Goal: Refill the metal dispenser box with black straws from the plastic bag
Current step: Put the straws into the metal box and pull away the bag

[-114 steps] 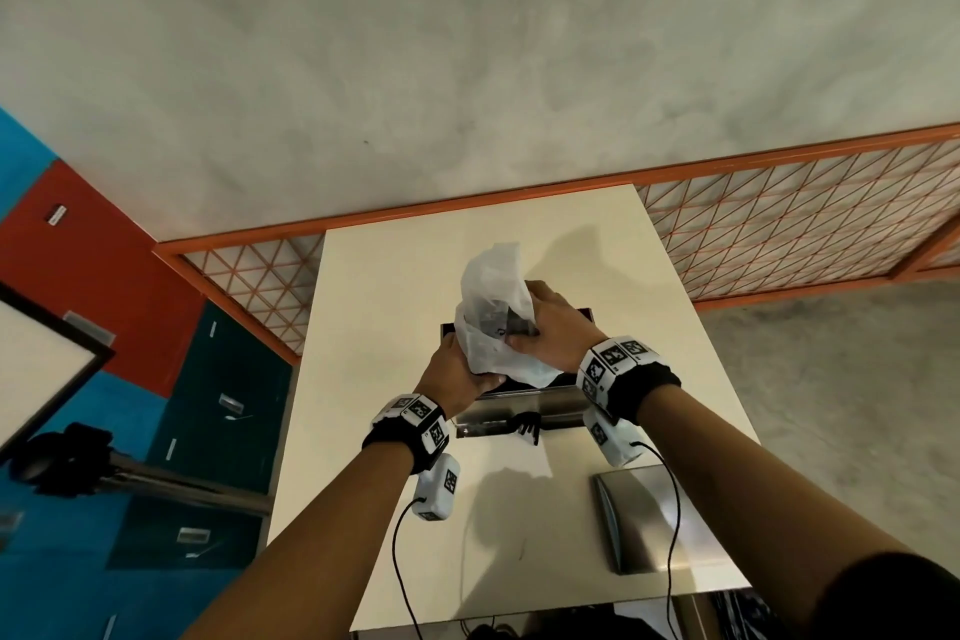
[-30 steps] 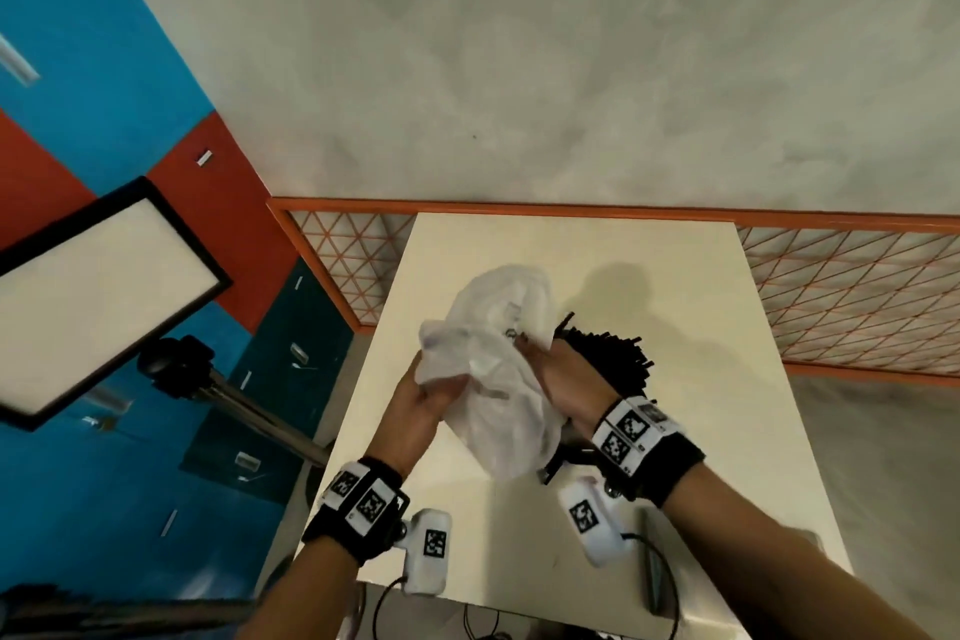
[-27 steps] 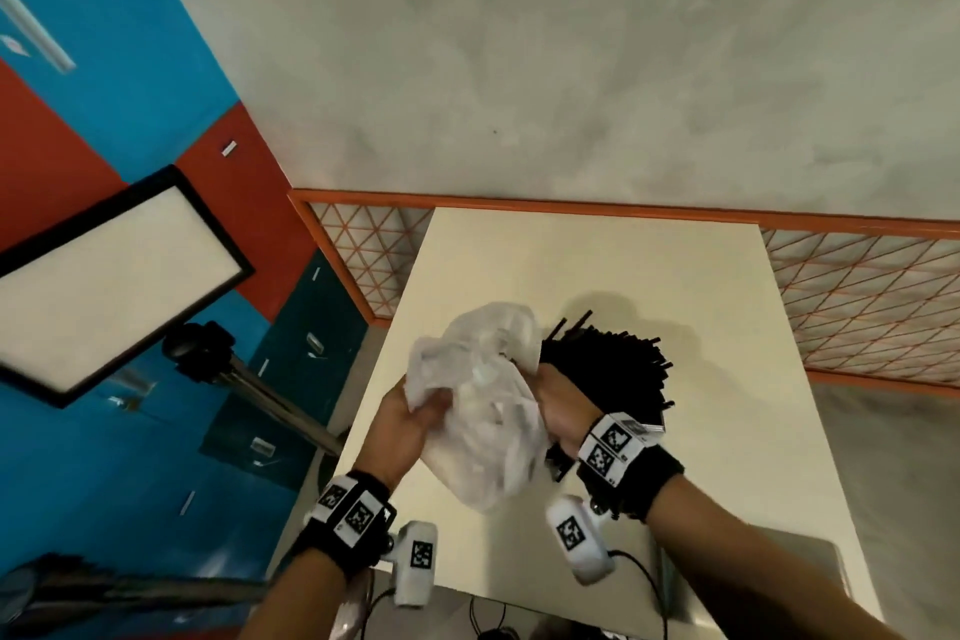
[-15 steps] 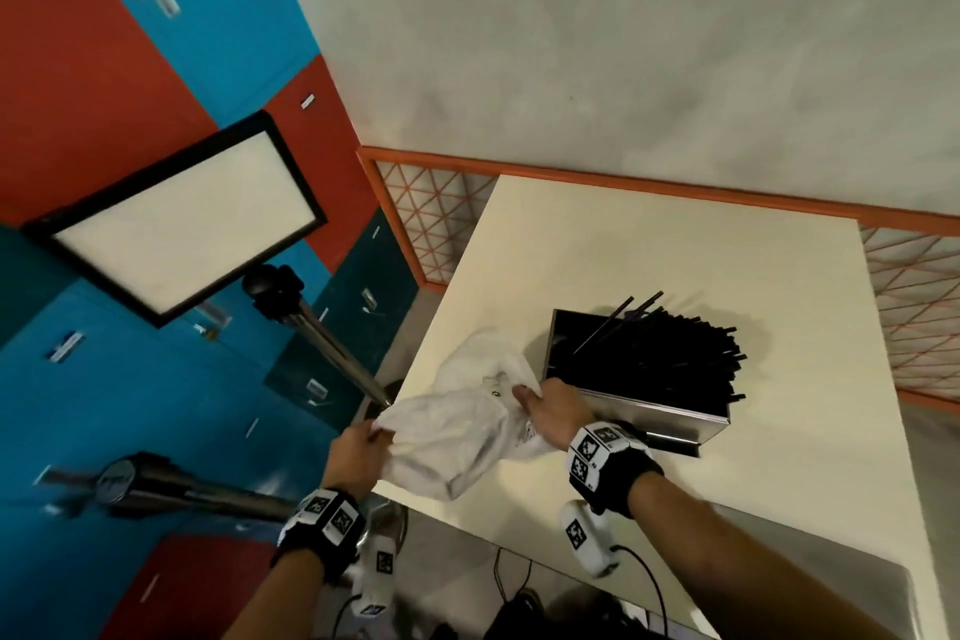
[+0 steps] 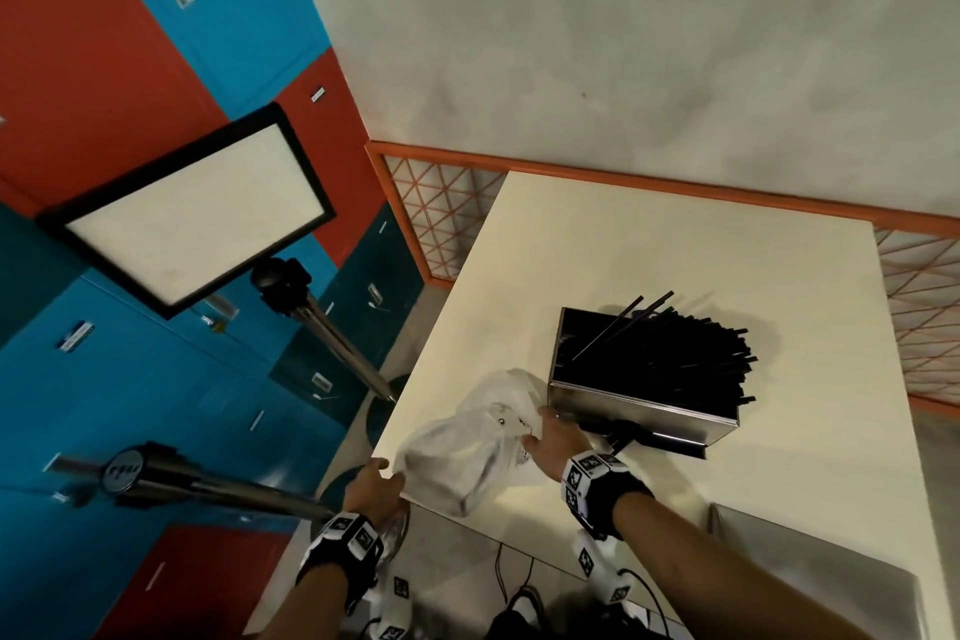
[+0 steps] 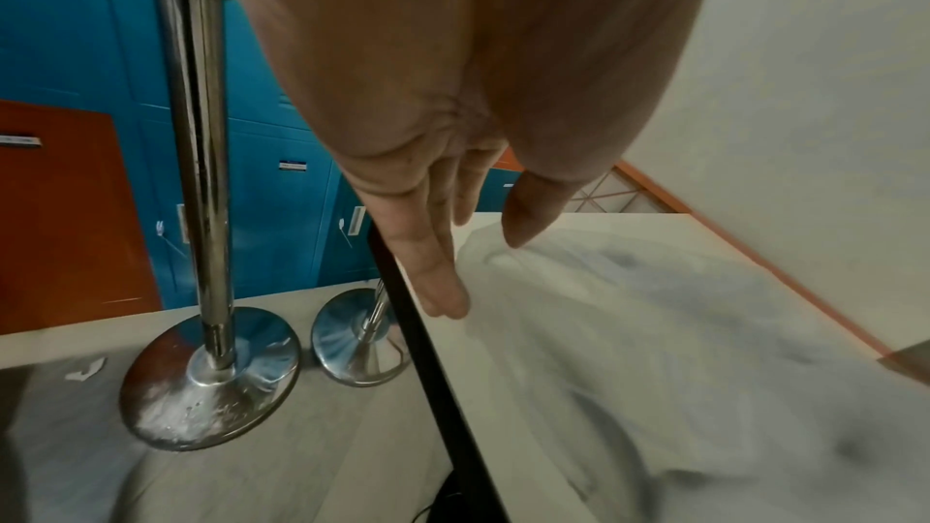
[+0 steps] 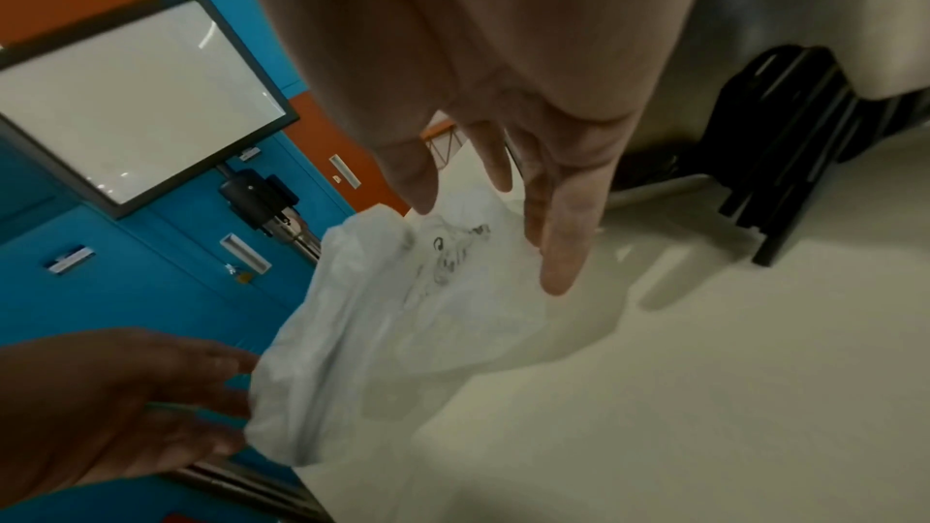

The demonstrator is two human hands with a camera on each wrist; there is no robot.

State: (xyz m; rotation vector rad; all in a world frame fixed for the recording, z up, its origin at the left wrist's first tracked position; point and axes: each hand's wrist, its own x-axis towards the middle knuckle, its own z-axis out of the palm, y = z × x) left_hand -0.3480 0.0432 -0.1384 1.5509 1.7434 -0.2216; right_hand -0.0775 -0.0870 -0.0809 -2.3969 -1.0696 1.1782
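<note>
Lying crumpled at the cream counter [image 5: 597, 250] edge beside the straw-filled metal dispenser box [image 5: 644, 403], the translucent plastic bag [image 5: 457, 457] sits between both hands, left hand [image 5: 371, 486] and right hand [image 5: 556, 437], fingers straight; wrist views blur contact.

You will find almost nothing legible here. The plastic bag [image 7: 423, 317] carries a dark printed marking near your right hand's fingertips, at about 12 o'clock on the bag, but it is too smeared to read. The locker doors [image 6: 282, 213] bear small label plates [image 6: 292, 166] whose lettering is too small to make out. Your wristbands [image 5: 584, 476] show only black-and-white square code markers.
</note>
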